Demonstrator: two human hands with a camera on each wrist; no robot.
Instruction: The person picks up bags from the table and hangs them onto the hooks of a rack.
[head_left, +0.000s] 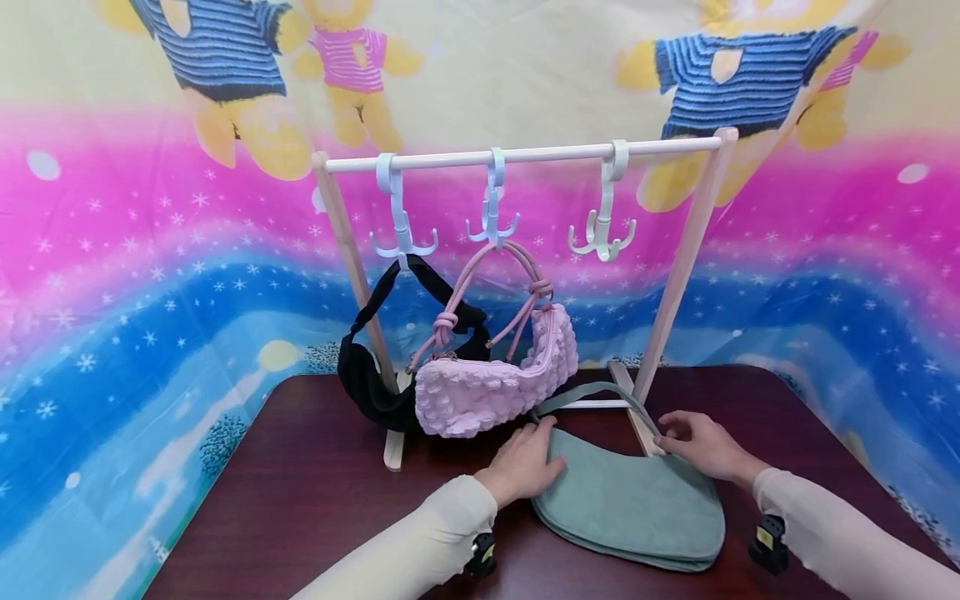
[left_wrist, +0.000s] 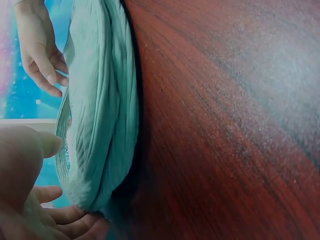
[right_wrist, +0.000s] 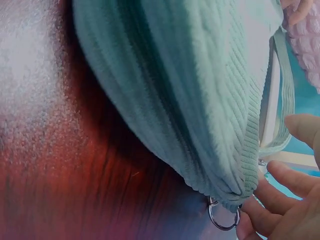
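A sage-green ribbed shoulder bag [head_left: 630,500] lies on the table, its strap [head_left: 592,390] arched up behind it. At its left end is my left hand [head_left: 523,462], fingers spread loosely along the edge. In the left wrist view its thumb [left_wrist: 50,144] stands apart while the lower fingers touch the bag's end. My right hand [head_left: 701,446] is at the right end, beside the strap's base. The right wrist view shows its fingers [right_wrist: 267,197] against the corner by a metal ring [right_wrist: 223,220], with the thumb held away.
Behind stands a wooden rack with a white bar [head_left: 555,155] and three hooks. A black bag [head_left: 367,387] hangs from the left hook, a pink puffy bag [head_left: 487,392] from the middle one. The right hook [head_left: 602,233] holds nothing. A printed cloth [head_left: 150,333] surrounds the dark table [head_left: 247,500].
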